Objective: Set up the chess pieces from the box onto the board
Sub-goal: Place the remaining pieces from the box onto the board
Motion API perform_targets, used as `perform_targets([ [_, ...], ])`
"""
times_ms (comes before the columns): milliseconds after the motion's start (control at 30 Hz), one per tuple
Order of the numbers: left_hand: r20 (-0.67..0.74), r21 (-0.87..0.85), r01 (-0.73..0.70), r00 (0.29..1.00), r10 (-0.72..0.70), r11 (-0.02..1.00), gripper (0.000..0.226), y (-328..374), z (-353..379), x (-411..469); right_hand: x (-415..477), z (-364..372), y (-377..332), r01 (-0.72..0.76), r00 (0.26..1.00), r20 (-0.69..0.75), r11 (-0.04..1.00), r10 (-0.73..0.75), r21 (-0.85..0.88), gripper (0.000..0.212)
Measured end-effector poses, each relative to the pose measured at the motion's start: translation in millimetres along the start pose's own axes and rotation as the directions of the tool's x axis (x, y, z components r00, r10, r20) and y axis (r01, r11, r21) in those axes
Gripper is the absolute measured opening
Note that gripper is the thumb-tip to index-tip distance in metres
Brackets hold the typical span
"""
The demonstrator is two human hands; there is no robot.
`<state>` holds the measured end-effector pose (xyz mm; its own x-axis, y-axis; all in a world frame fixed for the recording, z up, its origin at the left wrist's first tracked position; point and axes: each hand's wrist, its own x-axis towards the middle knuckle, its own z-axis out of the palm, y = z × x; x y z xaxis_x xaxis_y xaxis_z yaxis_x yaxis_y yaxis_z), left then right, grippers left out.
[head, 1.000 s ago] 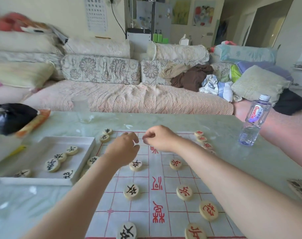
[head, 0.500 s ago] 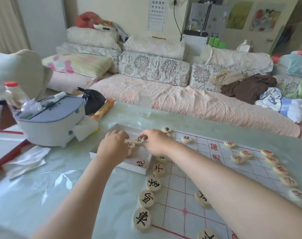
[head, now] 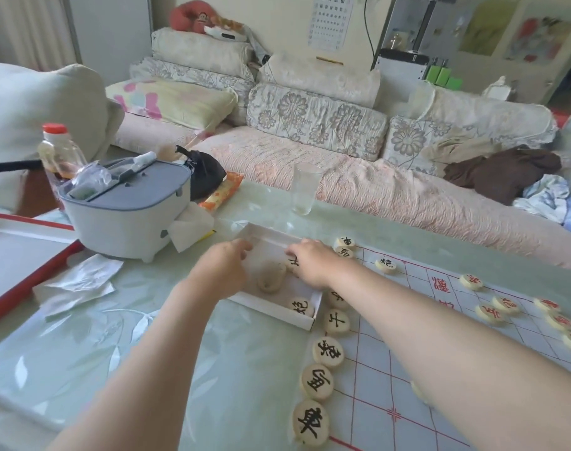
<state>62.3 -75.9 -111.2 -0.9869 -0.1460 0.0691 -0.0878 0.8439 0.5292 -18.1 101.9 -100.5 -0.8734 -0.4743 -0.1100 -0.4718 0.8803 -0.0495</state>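
Inside the box [head: 277,308], a piece [head: 292,264] was gripped by the right hand [head: 313,263]; whether anything was held by the left hand [head: 225,268] could not be told. The row of pieces [head: 338,322] beside the right wrist might be knocked.

Glass [head: 305,190] and grey appliance [head: 124,216] close behind box [head: 271,312].

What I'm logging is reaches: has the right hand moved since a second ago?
Yes. The right hand went left off the board into the box.
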Motion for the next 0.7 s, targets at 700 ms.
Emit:
perform_targets([
  [700, 0.153, 0.259, 0.052, 0.984, -0.094, 0.965, 0.046, -11, -12, 6, -23, -1, -29, 0.174, 0.983, -0.116, 0.938, -0.144, 0.301, 0.049],
])
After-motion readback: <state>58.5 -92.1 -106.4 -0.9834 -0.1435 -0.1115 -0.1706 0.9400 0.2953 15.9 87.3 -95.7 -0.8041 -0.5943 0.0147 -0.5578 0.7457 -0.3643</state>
